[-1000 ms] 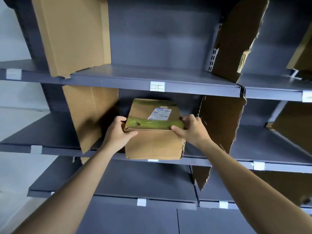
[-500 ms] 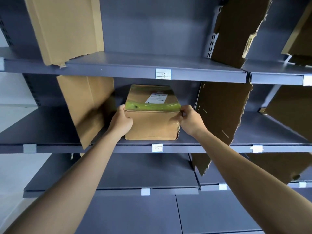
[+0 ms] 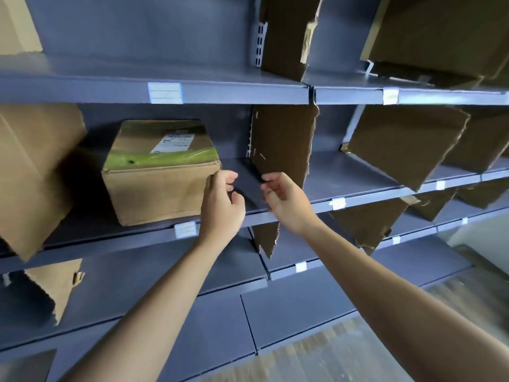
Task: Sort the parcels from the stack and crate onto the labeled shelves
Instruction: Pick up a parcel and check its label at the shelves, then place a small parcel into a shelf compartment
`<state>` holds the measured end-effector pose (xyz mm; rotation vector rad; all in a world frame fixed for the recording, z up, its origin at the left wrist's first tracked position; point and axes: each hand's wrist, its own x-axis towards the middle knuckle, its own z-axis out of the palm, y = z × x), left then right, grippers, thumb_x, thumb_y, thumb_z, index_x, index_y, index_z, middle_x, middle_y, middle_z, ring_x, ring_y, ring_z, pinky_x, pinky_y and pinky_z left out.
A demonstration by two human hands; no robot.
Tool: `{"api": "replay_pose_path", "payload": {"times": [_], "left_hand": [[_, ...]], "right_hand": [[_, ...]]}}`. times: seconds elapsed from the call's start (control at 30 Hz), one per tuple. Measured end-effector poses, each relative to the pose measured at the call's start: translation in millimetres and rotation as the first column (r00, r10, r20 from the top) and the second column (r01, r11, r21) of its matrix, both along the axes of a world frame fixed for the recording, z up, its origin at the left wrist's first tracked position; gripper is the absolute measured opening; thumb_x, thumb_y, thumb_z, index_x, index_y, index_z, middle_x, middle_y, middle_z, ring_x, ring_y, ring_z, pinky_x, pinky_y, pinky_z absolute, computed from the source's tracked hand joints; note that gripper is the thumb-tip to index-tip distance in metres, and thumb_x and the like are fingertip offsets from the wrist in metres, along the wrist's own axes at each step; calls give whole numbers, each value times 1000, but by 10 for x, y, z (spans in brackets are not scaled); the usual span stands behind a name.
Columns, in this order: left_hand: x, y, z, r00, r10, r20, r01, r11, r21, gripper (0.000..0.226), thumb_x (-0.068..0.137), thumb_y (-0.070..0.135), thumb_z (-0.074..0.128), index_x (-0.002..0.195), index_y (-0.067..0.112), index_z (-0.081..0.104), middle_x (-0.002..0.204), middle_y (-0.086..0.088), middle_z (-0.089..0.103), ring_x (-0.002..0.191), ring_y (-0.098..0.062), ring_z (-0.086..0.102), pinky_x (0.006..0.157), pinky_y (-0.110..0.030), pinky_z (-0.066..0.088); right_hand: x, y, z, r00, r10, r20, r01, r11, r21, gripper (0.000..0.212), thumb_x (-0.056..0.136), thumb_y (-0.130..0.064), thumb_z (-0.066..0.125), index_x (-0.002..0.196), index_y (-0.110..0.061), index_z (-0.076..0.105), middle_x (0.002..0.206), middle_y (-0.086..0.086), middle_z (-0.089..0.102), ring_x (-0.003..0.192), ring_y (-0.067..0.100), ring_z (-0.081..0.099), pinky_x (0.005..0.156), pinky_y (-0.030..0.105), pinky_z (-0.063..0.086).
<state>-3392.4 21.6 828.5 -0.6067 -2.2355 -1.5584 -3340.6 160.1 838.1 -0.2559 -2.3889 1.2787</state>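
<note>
A brown cardboard parcel point(image 3: 159, 186) with green tape and a white shipping label stands on the middle grey shelf point(image 3: 358, 172), between two cardboard dividers. My left hand point(image 3: 223, 202) hovers just right of the parcel's front right corner, fingers loosely curled, holding nothing. My right hand point(image 3: 283, 199) is a little further right, in front of the shelf edge, fingers loosely curled and empty. Neither hand grips the parcel.
Torn cardboard dividers point(image 3: 283, 144) split each shelf into bays. White label tags point(image 3: 186, 229) sit on the shelf edges. More cardboard sheets point(image 3: 407, 144) lean in the right bays. Lower shelves point(image 3: 165, 288) and a wooden floor point(image 3: 358, 351) lie below.
Both hands have let go of the parcel and drawn back to its right. The parcel now rests on the shelf alone. The view has swung to the right.
</note>
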Motion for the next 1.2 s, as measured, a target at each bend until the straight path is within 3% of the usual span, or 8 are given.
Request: {"api": "replay_pose_path", "payload": {"times": [0.27,0.37,0.5,0.67,0.8,1.0,1.2], "left_hand": [[914,1502,100,936,-339,92,336,941,46,32,85,-6,44,103,17,56,94,4,62,82,-6,57,75,-14,43],[1394,2255,144,845,-463,269,454,886,99,29,87,-4,43,97,21,56,88,4,64,83,-11,62,70,-19,49],[2181,3338,94,693,-535,483,568,818,91,23,93,0,45,103,16,58,91,0,64,79,-12,61,66,-25,53],[3158,4548,12,582,-618,528,667,734,123,15,94,1,49,101,13,56,94,-5,60,78,-13,59,62,-26,50],[3729,5380,-121,517,-648,559,736,670,97,15,93,2,49,98,15,55,96,-4,59,79,-15,59,61,-27,50],[4240,6642,-336,441,-677,589,805,589,74,15,94,3,49,104,13,55,98,-4,59,82,-16,58,67,-30,51],[4620,8243,-499,328,-733,596,861,492,130,17,94,1,47,105,11,54,100,-6,56,72,-9,54,62,-25,48]], "right_hand": [[1186,1337,-59,978,-207,-23,204,975,-91,23,100,-15,47,119,-25,55,100,-9,68,90,12,68,86,41,56],[1809,1993,-100,950,-310,-32,303,942,-146,23,99,-14,48,117,-23,57,101,-7,69,91,10,69,82,31,55],[2765,2957,-215,905,-425,-17,415,891,-185,23,99,-11,46,114,-25,55,109,2,67,93,16,68,82,32,54],[3892,4089,-328,808,-586,57,585,787,-199,22,97,-15,48,113,-24,59,102,2,68,86,13,68,81,44,56],[4581,4831,-412,728,-676,116,681,693,-237,21,96,-19,48,114,-24,59,95,0,69,91,26,68,81,47,55],[5259,5931,-592,622,-770,143,771,571,-281,18,98,-20,49,114,-20,59,101,6,68,85,21,68,76,46,56],[5689,7301,-743,514,-841,167,849,471,-240,13,97,-27,50,107,-29,57,99,2,69,94,25,68,86,49,56]]}}
